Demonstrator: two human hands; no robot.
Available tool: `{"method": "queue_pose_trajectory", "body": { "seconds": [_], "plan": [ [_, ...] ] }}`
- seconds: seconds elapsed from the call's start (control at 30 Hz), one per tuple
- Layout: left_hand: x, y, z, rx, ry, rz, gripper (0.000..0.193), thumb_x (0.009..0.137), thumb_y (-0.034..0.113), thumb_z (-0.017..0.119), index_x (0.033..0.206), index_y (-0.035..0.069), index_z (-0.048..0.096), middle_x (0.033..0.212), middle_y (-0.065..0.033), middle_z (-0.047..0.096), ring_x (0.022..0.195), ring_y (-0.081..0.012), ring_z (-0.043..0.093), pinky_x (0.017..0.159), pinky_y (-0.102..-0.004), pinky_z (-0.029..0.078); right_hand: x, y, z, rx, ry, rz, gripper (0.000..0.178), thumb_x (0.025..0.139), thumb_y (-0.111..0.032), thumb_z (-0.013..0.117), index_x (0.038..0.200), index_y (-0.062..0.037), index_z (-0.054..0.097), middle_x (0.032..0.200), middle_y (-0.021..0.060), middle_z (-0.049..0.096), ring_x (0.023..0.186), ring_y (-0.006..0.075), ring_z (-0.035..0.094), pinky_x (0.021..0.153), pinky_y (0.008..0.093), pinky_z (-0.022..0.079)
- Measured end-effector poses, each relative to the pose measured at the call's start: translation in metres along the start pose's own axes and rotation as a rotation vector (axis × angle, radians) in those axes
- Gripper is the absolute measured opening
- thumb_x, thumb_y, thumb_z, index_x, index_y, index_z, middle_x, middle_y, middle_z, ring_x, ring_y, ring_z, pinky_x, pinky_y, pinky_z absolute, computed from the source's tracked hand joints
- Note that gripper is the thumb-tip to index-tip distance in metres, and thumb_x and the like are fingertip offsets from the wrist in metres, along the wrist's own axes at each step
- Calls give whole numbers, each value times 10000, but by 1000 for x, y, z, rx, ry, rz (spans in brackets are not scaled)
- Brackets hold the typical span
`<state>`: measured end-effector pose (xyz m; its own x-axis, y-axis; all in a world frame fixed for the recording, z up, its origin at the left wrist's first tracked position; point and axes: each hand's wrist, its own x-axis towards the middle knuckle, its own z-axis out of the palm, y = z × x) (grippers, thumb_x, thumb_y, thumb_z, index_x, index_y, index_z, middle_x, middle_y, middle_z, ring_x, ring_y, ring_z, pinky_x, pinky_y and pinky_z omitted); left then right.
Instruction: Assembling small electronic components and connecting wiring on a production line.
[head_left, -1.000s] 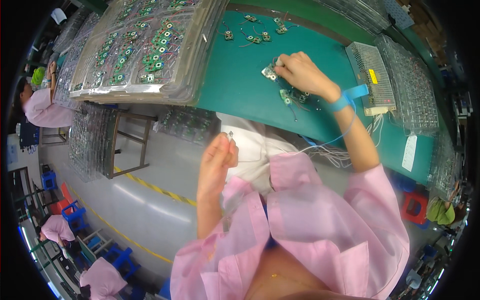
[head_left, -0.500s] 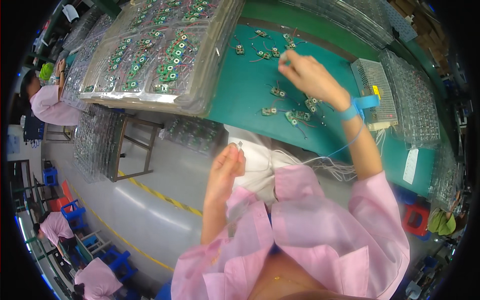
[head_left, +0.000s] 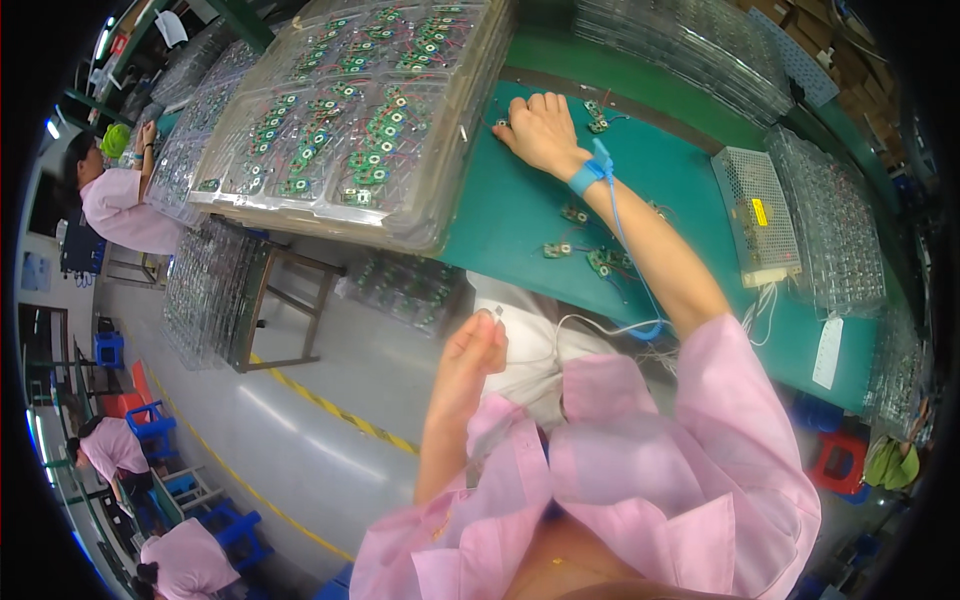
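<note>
My right hand (head_left: 545,125) reaches far out over the green mat (head_left: 690,190), palm down, fingertips at a small circuit board (head_left: 500,122) beside the tray stack; whether it grips the board is hidden. A blue wrist strap (head_left: 587,176) with a coiled cord sits on that wrist. My left hand (head_left: 475,352) is raised over my lap with its fingers pinched on a small metal part (head_left: 497,313). Several small green circuit boards with wires (head_left: 600,262) lie loose on the mat under my right forearm.
A stack of clear trays filled with green boards (head_left: 350,120) covers the left of the bench. A perforated metal box (head_left: 750,215) and more clear trays (head_left: 830,230) stand at the right. A co-worker in pink (head_left: 115,205) sits far left. Blue stools (head_left: 150,425) stand below.
My right hand has moved left and farther away across the mat, up to the tray stack. My left hand stays raised with its fingers pinched.
</note>
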<state>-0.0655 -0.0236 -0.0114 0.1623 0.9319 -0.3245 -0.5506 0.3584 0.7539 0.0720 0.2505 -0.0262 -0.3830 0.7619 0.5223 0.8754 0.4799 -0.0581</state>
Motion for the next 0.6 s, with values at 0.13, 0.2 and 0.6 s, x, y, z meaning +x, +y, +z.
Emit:
{"method": "queue_pose_trajectory", "body": {
  "seconds": [0.13,0.2,0.6],
  "plan": [
    [-2,2,-2,0,22,2,270,990,257,426,781,92,474,534,74,233,503,-47,261,487,-191,203,-5,-6,-5,36,33,-81,272,856,-280,577,849,-8,576,782,144,608,740,295,552,722,376,423],
    [2,1,0,3,14,11,268,989,255,426,782,92,475,536,72,233,504,-47,260,488,-192,204,-6,-5,-24,343,-70,51,242,862,-258,582,849,-17,570,794,127,611,715,252,557,683,338,433],
    [15,8,16,191,6,180,253,992,244,417,833,71,510,574,66,328,517,-40,248,498,-182,206,-77,-16,-148,1862,-412,746,150,887,-173,590,874,-25,571,817,71,612,659,106,563,583,207,453]
  ]
}}
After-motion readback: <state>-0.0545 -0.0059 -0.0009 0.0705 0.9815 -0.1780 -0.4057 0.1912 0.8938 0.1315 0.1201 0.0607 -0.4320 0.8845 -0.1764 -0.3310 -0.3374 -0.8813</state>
